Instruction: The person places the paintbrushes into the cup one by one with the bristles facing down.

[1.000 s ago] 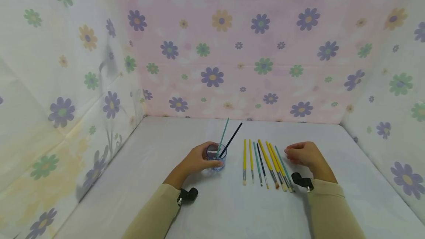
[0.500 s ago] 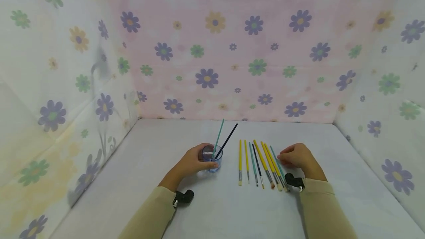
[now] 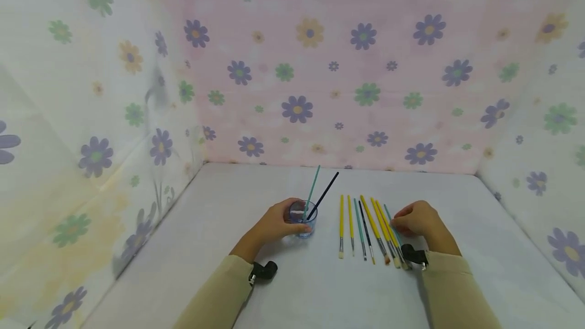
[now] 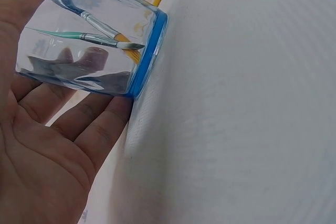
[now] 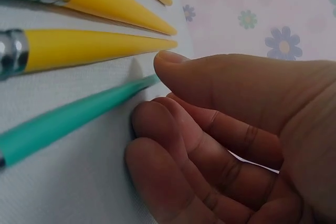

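My left hand (image 3: 276, 222) grips a clear drinking glass (image 4: 100, 35) with a blue base, thumb on the near side and fingers round the other. Two paintbrushes lean in the glass bristles down: a teal one (image 3: 313, 185) and a black one (image 3: 327, 190). To the right, my right hand (image 3: 420, 220) is at the outermost teal paintbrush (image 5: 68, 119) of a row lying on the table. In the right wrist view its thumb covers the handle's tapered end, with the fingertips (image 5: 155, 124) curled beneath, pinching it.
Several more brushes lie side by side left of that teal one: yellow paintbrushes (image 3: 341, 217), a teal brush (image 3: 359, 222) and a black brush (image 3: 365, 225), bristles toward me. A white cloth covers the table (image 3: 297, 288). Flowered fabric walls (image 3: 338, 90) stand behind and at both sides.
My right hand has moved left and closer, from beside the row onto the outermost teal paintbrush. The left hand keeps its hold on the glass; the head view shifts slightly.
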`<state>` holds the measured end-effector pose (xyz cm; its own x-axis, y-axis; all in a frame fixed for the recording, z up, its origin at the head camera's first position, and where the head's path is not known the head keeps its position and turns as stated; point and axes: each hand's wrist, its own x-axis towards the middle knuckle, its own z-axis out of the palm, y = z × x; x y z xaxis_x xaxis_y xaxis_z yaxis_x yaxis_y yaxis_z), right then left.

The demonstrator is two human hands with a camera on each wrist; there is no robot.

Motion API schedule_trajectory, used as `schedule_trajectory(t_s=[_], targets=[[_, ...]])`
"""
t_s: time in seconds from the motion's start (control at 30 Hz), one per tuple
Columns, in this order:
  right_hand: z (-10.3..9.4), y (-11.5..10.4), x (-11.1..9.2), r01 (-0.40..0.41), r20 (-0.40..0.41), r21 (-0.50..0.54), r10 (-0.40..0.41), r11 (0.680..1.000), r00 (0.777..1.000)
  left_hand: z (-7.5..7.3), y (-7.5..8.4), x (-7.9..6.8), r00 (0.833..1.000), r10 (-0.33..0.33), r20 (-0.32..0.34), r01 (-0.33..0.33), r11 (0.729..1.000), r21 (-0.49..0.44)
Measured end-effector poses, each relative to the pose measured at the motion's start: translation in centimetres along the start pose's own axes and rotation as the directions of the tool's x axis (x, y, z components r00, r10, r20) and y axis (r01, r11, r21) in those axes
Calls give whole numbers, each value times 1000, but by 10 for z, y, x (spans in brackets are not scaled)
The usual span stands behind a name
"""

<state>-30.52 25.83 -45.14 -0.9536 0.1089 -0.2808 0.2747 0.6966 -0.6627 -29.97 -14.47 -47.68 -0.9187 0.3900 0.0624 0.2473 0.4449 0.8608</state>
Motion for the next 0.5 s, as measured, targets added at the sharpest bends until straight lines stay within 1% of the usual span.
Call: schedule_trajectory(t_s=[0.27,0.5], targets=[[-1,-3,-2,-2,-7,-28,2,1000,1000,1,-2,3,1000,8,-3,-8,1000,6],[4,-7,-4,-4,-10,-32,4,999,1000,1,-5,0,1000,3,-11,-3,1000,19]])
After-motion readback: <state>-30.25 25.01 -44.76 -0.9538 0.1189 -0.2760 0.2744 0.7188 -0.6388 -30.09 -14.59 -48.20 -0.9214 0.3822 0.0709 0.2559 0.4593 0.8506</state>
